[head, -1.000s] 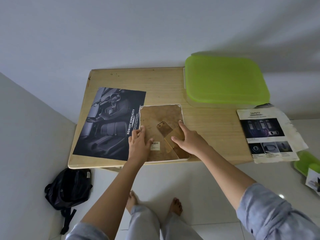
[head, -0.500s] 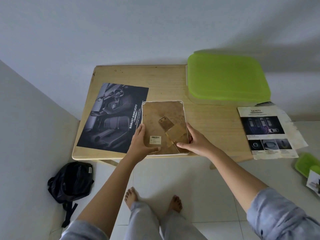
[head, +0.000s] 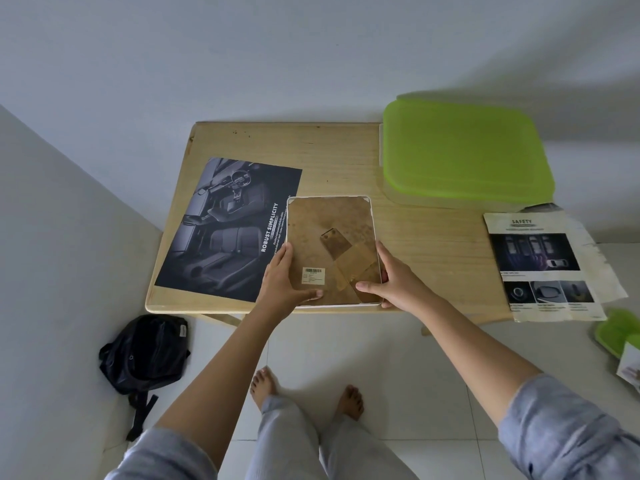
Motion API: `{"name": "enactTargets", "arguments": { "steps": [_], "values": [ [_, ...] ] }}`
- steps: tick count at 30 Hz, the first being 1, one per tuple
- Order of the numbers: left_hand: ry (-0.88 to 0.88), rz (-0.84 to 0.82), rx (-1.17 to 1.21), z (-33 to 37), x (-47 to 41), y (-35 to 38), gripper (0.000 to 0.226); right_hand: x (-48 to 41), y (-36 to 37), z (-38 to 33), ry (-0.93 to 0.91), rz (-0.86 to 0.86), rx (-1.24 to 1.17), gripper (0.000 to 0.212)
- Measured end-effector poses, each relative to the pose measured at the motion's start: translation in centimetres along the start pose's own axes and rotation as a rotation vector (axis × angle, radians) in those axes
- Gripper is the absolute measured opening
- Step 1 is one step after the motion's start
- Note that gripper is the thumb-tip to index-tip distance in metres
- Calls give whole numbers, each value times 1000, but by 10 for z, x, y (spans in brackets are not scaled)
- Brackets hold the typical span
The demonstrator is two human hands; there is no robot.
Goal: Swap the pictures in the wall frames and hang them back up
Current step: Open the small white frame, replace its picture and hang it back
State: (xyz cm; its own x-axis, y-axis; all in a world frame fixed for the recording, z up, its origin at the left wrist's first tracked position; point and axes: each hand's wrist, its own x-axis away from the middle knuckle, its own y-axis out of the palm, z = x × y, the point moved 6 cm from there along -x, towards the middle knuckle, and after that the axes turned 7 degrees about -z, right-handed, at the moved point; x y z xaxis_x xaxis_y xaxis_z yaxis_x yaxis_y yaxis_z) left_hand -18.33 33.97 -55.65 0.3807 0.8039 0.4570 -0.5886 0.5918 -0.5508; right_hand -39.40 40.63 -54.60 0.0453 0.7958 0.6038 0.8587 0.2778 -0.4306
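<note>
Face-down frame (head: 329, 223) gripped at its side edges by left hand (head: 282, 282) and right hand (head: 396, 284), thumbs on top.

Pale wooden table (head: 433, 251) against a grey wall (head: 242, 64), white tiled floor (head: 398, 375) below.

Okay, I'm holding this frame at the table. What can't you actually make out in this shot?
All in the head view:
- Frame: it is back up, so its front and any picture inside are hidden.
- Barcode label: the print is too small to read.
- Left hand and right hand: the fingertips at the frame's sides are hidden by the frame.
- Safety leaflet: the small text is unreadable.
- Green object: it is cut off by the right edge.
</note>
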Motion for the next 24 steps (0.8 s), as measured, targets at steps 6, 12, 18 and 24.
{"name": "enactTargets", "arguments": {
  "steps": [6,12,18,24],
  "values": [
    [-19,9,-4,-1,-2,0,113,2,0,-5,1,41,29,95],
    [-22,-10,0,7,2,0,111,5,2,-7,-38,82,-18,93],
    [-41,101,7,9,16,-5,96,11,4,-10,-57,90,-30,90],
    [-12,84,148,-3,25,-12,83,8,2,-6,-48,8,-29,88]
  ]
}}
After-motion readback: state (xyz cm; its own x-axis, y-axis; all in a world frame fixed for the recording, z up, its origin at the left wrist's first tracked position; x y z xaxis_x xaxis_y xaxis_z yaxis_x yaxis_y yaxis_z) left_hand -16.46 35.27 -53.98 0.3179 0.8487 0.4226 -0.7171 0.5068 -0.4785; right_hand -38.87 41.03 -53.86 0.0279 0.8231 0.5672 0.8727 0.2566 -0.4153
